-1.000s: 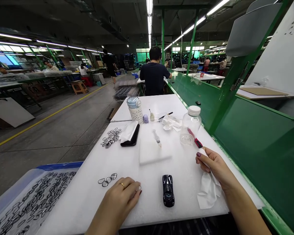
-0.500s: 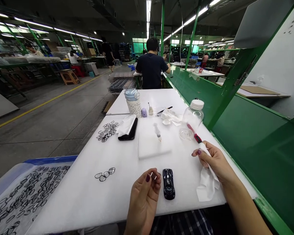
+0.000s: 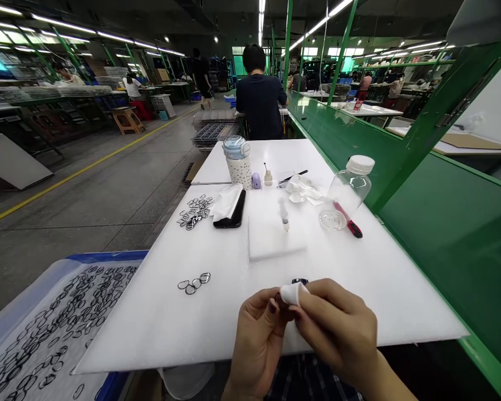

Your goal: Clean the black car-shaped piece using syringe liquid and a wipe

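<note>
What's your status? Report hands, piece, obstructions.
Left hand pinching ring, partly hidden. Right hand holding cloth up to it. Car mostly hidden behind hands. No obstruction seen at fingertips.

White cloth in right hand

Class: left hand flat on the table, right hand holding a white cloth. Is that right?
No: the left hand is raised, fingers bent, not flat on the table; the head view shows it. The right hand does hold a white cloth.

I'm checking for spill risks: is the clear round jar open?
No, a round white lid covers the mouth of the clear round jar.
</note>
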